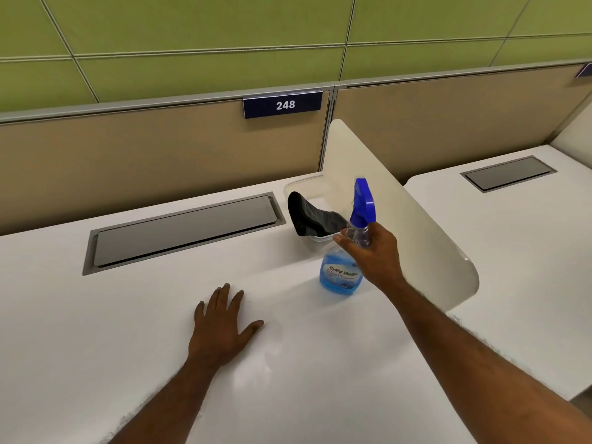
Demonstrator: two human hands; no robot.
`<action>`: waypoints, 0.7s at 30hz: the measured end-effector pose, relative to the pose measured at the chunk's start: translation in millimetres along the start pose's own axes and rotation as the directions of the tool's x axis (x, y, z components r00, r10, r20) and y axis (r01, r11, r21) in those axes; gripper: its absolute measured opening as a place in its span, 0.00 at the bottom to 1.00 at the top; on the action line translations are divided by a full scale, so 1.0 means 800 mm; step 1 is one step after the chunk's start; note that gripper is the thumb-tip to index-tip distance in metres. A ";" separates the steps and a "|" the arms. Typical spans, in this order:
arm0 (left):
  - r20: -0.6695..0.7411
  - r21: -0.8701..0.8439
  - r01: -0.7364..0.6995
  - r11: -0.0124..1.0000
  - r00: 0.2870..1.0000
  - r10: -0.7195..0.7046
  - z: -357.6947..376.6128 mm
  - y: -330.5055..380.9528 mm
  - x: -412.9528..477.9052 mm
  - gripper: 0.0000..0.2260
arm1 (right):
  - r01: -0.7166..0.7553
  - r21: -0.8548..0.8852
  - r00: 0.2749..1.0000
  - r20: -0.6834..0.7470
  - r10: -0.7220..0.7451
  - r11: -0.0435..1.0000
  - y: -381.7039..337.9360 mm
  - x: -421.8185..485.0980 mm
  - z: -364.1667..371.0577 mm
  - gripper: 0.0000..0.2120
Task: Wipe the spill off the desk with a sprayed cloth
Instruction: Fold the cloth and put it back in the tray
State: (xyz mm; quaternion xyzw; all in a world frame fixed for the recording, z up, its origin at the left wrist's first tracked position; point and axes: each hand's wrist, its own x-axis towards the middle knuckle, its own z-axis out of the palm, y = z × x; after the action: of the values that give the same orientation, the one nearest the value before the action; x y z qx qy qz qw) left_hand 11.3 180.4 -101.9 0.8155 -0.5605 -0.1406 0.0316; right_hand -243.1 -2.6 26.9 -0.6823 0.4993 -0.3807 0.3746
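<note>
A spray bottle [341, 274] of blue liquid with a blue trigger head stands on the white desk [160, 315], right of centre. My right hand [373, 254] is wrapped around its clear neck. A dark grey cloth [312, 219] hangs over the rim of a clear plastic tub [299, 185] just behind the bottle. My left hand [224, 325] lies flat on the desk with fingers spread, holding nothing. A faint wet sheen [266, 363] shows on the desk to the right of my left wrist.
A grey cable flap [182, 232] is set into the desk at the back. A cream divider panel [416, 225] rises right behind the bottle and separates a neighbouring desk [519, 245]. A beige partition with a sign reading 248 [283, 105] closes the back.
</note>
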 end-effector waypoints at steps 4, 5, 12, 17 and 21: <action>-0.019 0.003 -0.004 1.000 1.000 0.004 0.007 0.009 0.008 0.48 | 0.085 -0.038 0.993 -0.080 -0.088 0.996 -0.028 0.030 -0.016 0.16; -0.046 0.005 -0.010 1.000 0.999 0.010 0.007 0.009 0.011 0.47 | 0.111 -0.052 0.989 -0.098 -0.115 0.993 -0.038 0.042 -0.021 0.16; -0.255 -0.007 -0.111 0.994 0.961 0.106 -0.006 0.012 0.059 0.30 | 0.233 -0.090 0.948 -0.200 -0.247 0.968 -0.087 0.129 -0.035 0.17; -0.301 -0.275 -0.084 0.958 0.954 -0.002 -0.056 0.051 0.143 0.25 | 0.169 -0.114 0.965 -0.185 -0.188 0.979 -0.082 0.187 -0.012 0.19; -0.243 -0.544 -0.095 0.834 0.969 -0.048 -0.090 0.085 0.213 0.24 | 0.128 -0.074 0.975 -0.174 -0.139 0.989 -0.065 0.218 0.010 0.20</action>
State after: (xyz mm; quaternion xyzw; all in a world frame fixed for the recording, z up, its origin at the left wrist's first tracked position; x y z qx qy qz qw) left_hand 25.5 -9.6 -51.6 0.7756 -0.4979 -0.1933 0.3364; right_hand -178.2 -159.0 95.3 -0.6888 0.4955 -0.4488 0.2804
